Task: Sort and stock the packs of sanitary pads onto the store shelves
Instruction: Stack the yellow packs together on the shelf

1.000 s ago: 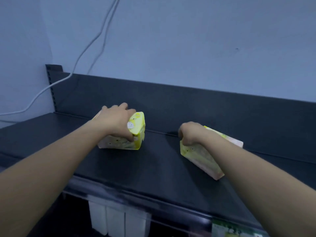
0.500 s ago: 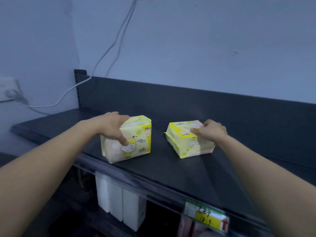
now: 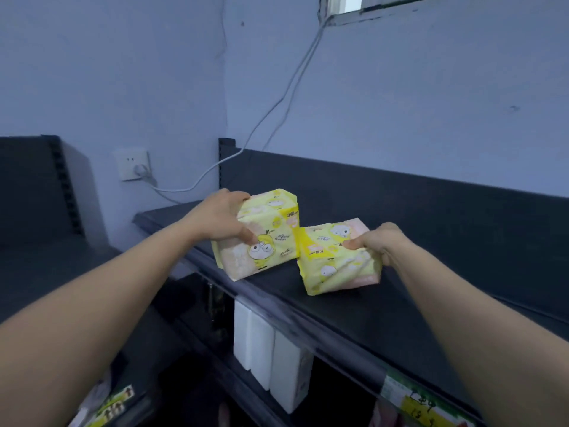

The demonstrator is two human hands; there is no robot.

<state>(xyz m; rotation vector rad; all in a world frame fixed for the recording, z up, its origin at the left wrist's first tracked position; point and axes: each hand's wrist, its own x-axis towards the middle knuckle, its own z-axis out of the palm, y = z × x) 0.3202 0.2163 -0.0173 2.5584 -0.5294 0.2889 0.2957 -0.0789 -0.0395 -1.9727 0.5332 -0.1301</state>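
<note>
Yellow left pack (image 3: 271, 241) clamped in left grip (image 3: 220, 221), right pack (image 3: 335, 269) in right grip (image 3: 379, 242), two packs

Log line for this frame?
left hand grips left pad pack | right hand grips right pad pack | packs adjacent at dark shelf

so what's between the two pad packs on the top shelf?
Nothing: in the head view the left pack and right pack appear to touch edge to edge.

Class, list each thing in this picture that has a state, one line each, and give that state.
left hand, grips left pack
right hand, pinches right pack
left pack, upright at shelf edge, held
right pack, tilted on shelf, held
wall socket, plug inserted
white packs, standing upright below
</note>
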